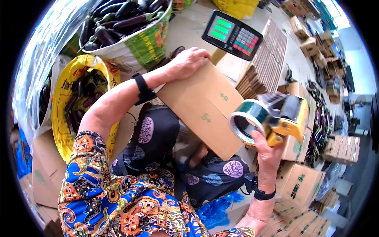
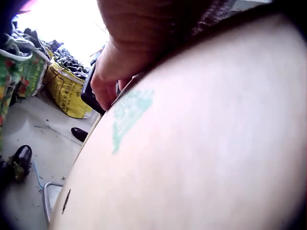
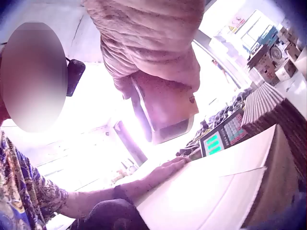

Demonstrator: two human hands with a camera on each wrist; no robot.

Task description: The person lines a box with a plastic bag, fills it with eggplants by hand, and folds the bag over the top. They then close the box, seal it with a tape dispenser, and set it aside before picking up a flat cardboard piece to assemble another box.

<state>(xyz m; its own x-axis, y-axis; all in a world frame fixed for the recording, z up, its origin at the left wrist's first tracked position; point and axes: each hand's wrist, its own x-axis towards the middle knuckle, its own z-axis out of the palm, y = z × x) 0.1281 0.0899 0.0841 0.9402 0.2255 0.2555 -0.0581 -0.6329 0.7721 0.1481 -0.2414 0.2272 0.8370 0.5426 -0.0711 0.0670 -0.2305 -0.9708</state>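
A closed cardboard box (image 1: pixel 201 106) with green print lies tilted across the person's knees. At its far left corner the left hand (image 1: pixel 189 63) grips the edge, fingers bent over it; the left wrist view shows these fingers (image 2: pixel 106 91) at the edge of the box (image 2: pixel 192 143). Raised beside the box's right end, the right hand (image 1: pixel 270 152) holds a yellow tape dispenser (image 1: pixel 286 126) with a green tape roll (image 1: pixel 252 112). In the right wrist view the right hand (image 3: pixel 148 43) is above the box (image 3: pixel 201 191), its fingertips partly hidden.
A scale display (image 1: pixel 233 34) stands beyond the box, with stacked flat cartons (image 1: pixel 268 59) to its right. Sacks of eggplants, one white and green (image 1: pixel 146 47), one yellow (image 1: pixel 61 106), stand at the left. Cartons (image 1: pixel 300 183) and loose eggplants (image 1: pixel 320 122) lie at the right.
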